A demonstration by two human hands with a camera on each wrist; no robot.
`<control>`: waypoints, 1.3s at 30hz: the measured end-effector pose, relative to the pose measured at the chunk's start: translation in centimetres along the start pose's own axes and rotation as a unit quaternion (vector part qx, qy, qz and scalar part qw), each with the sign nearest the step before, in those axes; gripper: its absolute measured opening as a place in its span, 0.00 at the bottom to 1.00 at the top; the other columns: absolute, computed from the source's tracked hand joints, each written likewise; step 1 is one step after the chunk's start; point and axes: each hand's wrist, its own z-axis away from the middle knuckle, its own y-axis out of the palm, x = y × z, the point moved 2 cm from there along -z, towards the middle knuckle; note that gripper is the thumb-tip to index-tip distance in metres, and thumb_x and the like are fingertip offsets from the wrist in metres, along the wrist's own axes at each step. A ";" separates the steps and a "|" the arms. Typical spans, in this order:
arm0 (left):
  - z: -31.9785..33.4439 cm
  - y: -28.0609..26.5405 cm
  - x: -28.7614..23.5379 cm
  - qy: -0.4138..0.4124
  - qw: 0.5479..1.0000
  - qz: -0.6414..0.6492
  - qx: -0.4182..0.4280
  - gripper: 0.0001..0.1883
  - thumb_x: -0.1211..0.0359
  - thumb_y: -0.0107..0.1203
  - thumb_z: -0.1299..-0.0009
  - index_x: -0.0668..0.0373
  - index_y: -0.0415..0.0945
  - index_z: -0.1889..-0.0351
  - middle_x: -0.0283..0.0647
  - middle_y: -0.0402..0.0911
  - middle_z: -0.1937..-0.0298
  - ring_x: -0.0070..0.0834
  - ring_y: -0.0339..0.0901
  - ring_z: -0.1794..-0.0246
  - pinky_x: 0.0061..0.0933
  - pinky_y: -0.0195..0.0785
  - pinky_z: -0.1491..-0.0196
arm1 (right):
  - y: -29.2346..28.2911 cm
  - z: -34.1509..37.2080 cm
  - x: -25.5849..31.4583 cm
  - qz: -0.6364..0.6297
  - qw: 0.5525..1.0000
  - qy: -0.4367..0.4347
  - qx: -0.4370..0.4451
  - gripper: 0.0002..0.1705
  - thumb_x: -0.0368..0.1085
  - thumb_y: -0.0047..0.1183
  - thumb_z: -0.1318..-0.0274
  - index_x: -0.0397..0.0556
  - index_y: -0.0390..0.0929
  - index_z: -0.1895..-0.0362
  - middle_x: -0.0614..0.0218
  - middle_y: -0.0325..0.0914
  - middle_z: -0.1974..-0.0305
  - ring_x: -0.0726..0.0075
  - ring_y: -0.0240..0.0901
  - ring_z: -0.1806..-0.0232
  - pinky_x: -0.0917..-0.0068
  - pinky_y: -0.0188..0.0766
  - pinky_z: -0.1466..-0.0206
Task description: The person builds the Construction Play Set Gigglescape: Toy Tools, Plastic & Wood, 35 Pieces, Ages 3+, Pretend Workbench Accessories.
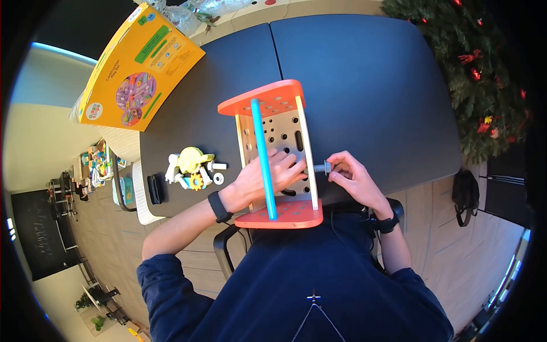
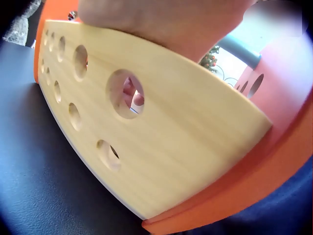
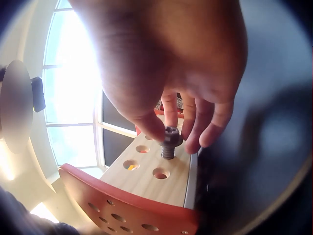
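A wooden toolbox (image 1: 309, 131) with orange end panels (image 1: 268, 94) and a blue rod handle (image 1: 258, 131) stands in front of me. A grey toy bolt (image 1: 322, 167) sticks out of a hole in its right wall. My right hand (image 1: 354, 178) pinches the bolt's head between thumb and fingers; in the right wrist view the threaded shank (image 3: 167, 153) shows above the wood. Reaching over the left wall and under the handle, my left hand (image 1: 265, 178) has its fingers by the right wall's inner face, opposite the bolt. I cannot tell whether those fingers hold something.
Left of the toolbox lies a pile of toy parts (image 1: 191, 161), with a white washer (image 1: 218, 179) and an orange gear (image 1: 196, 182). A black case (image 1: 154, 188) sits at the table's left edge. A yellow box (image 1: 142, 74) stands at the back left, a decorated tree (image 1: 456, 74) at right.
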 end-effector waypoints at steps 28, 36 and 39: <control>0.0 0.5 0.9 -0.038 0.992 0.115 0.025 0.15 0.53 0.60 0.19 0.51 0.80 0.44 0.36 0.77 0.67 0.36 0.83 0.64 0.40 0.78 0.56 | 0.4 -0.6 0.4 -0.028 1.000 0.000 0.005 0.11 0.32 0.57 0.22 0.44 0.74 0.42 0.71 0.77 0.53 0.81 0.75 0.57 0.78 0.75 0.50; -0.1 0.4 0.7 -0.042 0.994 0.096 0.022 0.14 0.52 0.59 0.19 0.51 0.76 0.51 0.35 0.79 0.67 0.35 0.86 0.64 0.40 0.76 0.51 | -0.3 -1.9 0.5 0.190 0.974 0.121 0.013 0.12 0.39 0.52 0.17 0.42 0.75 0.45 0.72 0.78 0.59 0.81 0.73 0.63 0.75 0.74 0.57; -0.1 0.5 0.7 -0.032 0.994 0.101 0.007 0.14 0.53 0.61 0.20 0.51 0.80 0.48 0.35 0.76 0.68 0.35 0.83 0.65 0.39 0.78 0.57 | 0.4 -1.7 0.4 0.108 0.993 0.046 -0.035 0.11 0.38 0.51 0.17 0.43 0.75 0.44 0.72 0.78 0.59 0.80 0.74 0.61 0.74 0.74 0.54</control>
